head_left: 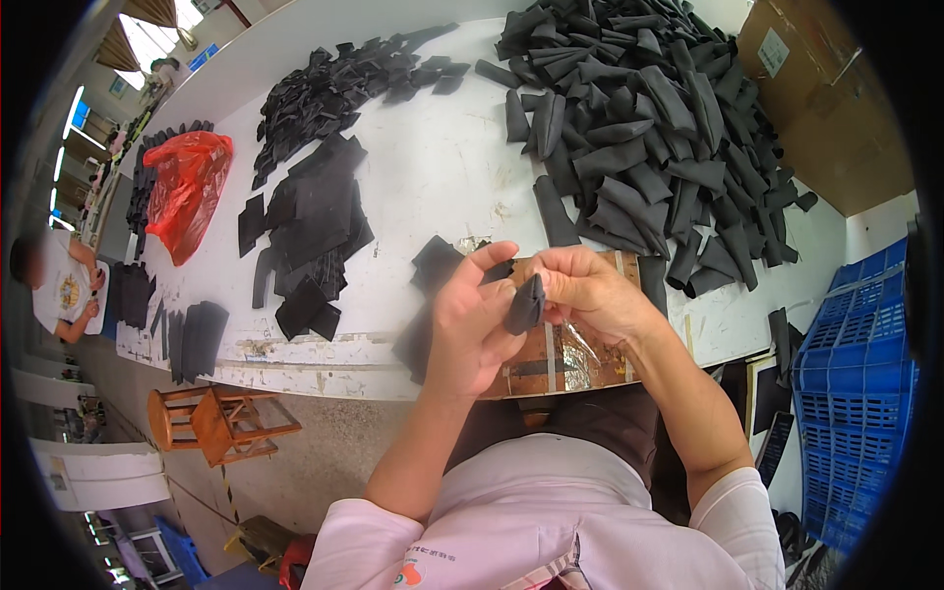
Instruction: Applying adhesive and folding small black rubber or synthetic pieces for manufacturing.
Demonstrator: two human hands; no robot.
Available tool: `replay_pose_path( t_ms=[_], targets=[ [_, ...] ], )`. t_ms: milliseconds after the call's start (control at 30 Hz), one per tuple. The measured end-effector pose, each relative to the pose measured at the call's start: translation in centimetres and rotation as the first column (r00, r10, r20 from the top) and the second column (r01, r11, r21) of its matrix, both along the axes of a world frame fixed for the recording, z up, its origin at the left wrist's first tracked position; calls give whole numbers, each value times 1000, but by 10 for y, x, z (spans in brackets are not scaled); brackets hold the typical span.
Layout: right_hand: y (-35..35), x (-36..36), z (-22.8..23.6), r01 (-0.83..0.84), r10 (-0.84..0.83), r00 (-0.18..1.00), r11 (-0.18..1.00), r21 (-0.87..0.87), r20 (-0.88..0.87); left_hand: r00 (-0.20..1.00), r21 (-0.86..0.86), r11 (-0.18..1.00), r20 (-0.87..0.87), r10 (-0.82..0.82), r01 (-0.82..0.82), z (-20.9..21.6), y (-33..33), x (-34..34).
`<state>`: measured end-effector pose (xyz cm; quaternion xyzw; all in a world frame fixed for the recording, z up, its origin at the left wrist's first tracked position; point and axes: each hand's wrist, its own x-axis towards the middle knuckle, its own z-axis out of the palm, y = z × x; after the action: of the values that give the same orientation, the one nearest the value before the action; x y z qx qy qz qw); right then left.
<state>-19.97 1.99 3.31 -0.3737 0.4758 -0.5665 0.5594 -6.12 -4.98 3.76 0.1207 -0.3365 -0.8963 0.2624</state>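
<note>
Between my two hands, over the table's front edge, is a small dark grey fabric piece (526,306), folded to a pointed end. My left hand (472,323) pinches it from the left, its index finger raised. From the other side, the thumb and fingers of my right hand (596,293) grip the same piece. Below them lies a brown taped board (590,359). Flat dark pieces (438,264) lie just beyond my left hand, partly hidden by it. A large heap of rolled dark fabric pieces (639,147) rises beyond my right hand.
On the white table (423,167) are stacked flat dark pieces (315,211), a loose pile (315,103) and a red plastic bag (187,192). A cardboard box (826,108) and blue crates (855,393) stand right. Left are a wooden stool (221,423) and another person (69,285).
</note>
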Motion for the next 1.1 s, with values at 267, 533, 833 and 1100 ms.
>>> replay_pose_path(
  t_ms=[267,533,833,1100],
  targets=[
    [5,-2,7,108,-109,991,994,-12,-82,916,-782,561,-33,399,-272,7,-4,-6],
    [19,10,56,-17,-426,312,891,-453,-849,903,-730,567,-164,397,-382,8,4,-5],
    [25,11,0,61,-315,339,948,-313,-886,940,-505,802,-59,336,-319,-1,18,-8],
    [20,17,-13,60,-469,455,864,-500,-757,988,-696,714,46,145,-72,7,1,-13]
  ],
)
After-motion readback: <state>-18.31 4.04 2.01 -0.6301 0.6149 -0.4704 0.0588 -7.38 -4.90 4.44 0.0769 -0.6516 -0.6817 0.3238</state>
